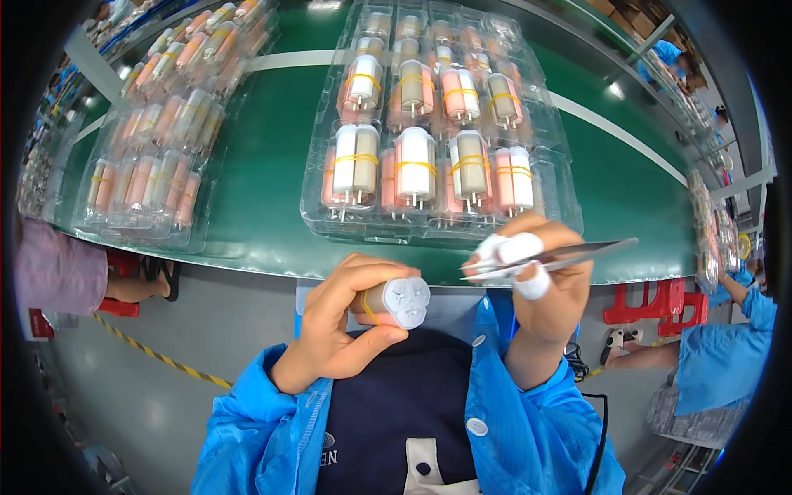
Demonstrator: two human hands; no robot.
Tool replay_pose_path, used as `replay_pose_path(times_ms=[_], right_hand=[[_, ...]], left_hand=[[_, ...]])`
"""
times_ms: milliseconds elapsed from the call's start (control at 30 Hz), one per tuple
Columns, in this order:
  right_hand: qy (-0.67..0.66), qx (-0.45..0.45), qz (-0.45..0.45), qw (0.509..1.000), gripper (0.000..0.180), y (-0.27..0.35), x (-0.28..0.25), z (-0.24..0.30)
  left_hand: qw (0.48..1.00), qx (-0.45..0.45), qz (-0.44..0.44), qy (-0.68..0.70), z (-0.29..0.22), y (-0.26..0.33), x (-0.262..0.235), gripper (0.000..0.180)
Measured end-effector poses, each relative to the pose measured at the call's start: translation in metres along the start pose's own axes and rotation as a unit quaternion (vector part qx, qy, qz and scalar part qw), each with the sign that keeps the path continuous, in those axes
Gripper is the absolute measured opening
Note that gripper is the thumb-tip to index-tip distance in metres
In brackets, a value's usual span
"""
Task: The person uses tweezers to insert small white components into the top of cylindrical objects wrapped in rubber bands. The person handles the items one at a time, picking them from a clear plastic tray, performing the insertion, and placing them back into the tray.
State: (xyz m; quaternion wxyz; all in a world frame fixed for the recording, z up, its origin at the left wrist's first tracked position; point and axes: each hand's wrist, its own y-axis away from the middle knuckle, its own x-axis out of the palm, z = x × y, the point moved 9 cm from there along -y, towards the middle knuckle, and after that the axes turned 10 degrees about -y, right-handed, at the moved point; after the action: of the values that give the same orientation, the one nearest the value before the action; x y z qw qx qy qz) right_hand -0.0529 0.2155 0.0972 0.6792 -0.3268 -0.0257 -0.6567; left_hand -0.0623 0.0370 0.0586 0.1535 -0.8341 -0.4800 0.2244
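My left hand point(337, 326) is closed around a bundle of three small cylinders point(406, 302) bound with a yellow rubber band. The bundle's light grey end faces are turned toward my right hand. Metal tweezers point(592, 251) are gripped in my right hand point(554, 290), their points aimed left and a short way from the bundle. White covers point(521, 247) wrap several of its fingertips. Just beyond my hands, a clear plastic tray point(316, 202) holds rows of similar banded cylinders in white, pink and grey, many with thin pins showing at the near end.
On the green table point(272, 148), another stack of clear trays point(136, 227) with cylinders stands at the left. Red stools point(652, 304) sit beyond the right side. A person in blue point(726, 363) sits at the right, and another in pink point(62, 264) at the left.
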Motion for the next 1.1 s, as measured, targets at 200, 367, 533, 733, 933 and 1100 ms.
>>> replay_pose_path(times_ms=[200, 367, 533, 733, 933, 1100], right_hand=[[-0.019, 0.011, -0.006, 1.000, 0.022, 0.006, -0.003, -0.011], [-0.010, 0.046, -0.088, 0.995, 0.021, 0.012, -0.009, -0.024], [0.054, -0.036, -0.080, 0.995, 0.020, 0.018, 0.000, -0.013], [0.174, -0.034, -0.014, 0.984, 0.019, 0.018, 0.024, -0.005], [0.180, -0.030, -0.004, 0.983, 0.020, 0.017, 0.026, -0.010], [0.174, -0.028, -0.013, 0.984, 0.020, 0.016, 0.025, -0.012]], left_hand=[[0.984, -0.072, -0.041, 0.157, 0.009, 0.004, 0.012, 0.057], [0.980, -0.087, 0.004, 0.177, 0.008, 0.003, 0.009, 0.058], [1.000, -0.026, -0.018, 0.004, 0.006, 0.004, 0.011, 0.052], [0.995, 0.050, -0.043, -0.076, 0.004, 0.003, 0.011, 0.052], [0.987, 0.074, -0.057, -0.132, -0.002, 0.004, 0.008, 0.052], [0.979, 0.099, -0.064, -0.169, -0.007, 0.001, 0.007, 0.052]])
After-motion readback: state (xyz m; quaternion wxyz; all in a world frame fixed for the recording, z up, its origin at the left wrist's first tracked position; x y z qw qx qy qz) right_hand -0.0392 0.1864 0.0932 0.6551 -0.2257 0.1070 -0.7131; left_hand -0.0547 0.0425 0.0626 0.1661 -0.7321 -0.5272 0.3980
